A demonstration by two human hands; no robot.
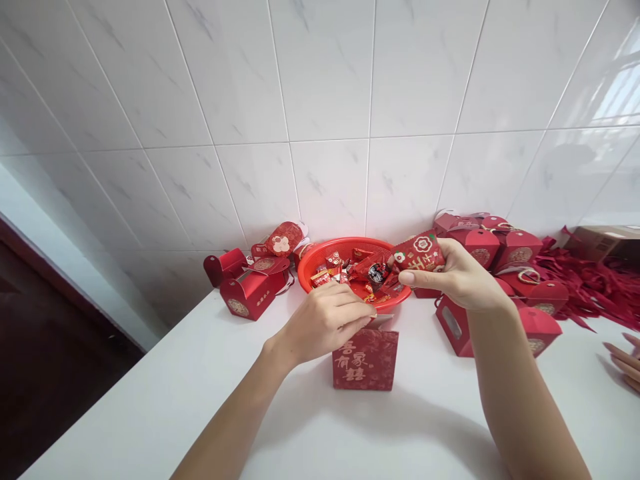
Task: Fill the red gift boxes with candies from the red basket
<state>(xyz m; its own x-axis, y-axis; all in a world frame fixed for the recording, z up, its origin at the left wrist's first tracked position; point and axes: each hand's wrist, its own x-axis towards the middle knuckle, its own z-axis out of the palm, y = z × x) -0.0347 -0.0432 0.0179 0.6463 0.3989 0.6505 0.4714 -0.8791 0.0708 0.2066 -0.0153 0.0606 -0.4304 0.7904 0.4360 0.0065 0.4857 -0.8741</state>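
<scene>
A small red gift box (pixel 365 363) with gold lettering stands upright on the white table, its top open and a pale inner flap showing. My left hand (pixel 325 319) is closed at its upper left edge, thumb and fingers pressed together by the flap. The exact hold of the fingertips is partly hidden. To the right, my right hand (pixel 463 273) grips a red packet (pixel 419 253) printted with flowers and gold characters, raised over the basket's right rim. Behind the box sits a red plastic basket (pixel 313 257) holding several wrapped sweets (pixel 363 267).
Red gift boxes (pixel 253 293) stand at the left, and more boxes (pixel 517 247) are stacked at the right. Beyond these lie red shreds (pixel 595 280) and a brown carton (pixel 603 243). Another person's fingers (pixel 625 360) rest at the right edge. A tiled wall (pixel 325 173) borders the table.
</scene>
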